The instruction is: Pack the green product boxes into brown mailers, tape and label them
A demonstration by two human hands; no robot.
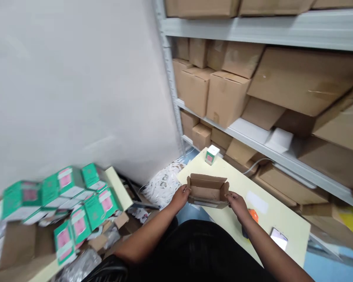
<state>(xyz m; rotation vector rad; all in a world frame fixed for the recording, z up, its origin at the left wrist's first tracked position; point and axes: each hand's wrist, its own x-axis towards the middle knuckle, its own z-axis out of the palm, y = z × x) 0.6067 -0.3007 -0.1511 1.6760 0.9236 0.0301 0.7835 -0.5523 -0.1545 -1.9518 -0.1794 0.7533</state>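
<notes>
Between my two hands is a small brown cardboard box (207, 191), its top open and its inside showing bare cardboard. My left hand (181, 197) grips its left end, and my right hand (235, 203) grips the right end. The box is held over the near left edge of a pale yellow table (270, 207). Beyond it, at the table's far corner, stands a small white and green box (212, 155). An orange object (253, 215) lies partly hidden behind my right forearm, with a phone (279, 239) to its right.
Metal shelving (264, 29) full of cardboard boxes (228, 96) rises behind the table. At left, several green and white boxes (94, 209) are piled among packing scraps. White paper strips (163, 181) heap on the floor by the wall. A white paper (257, 202) lies on the table.
</notes>
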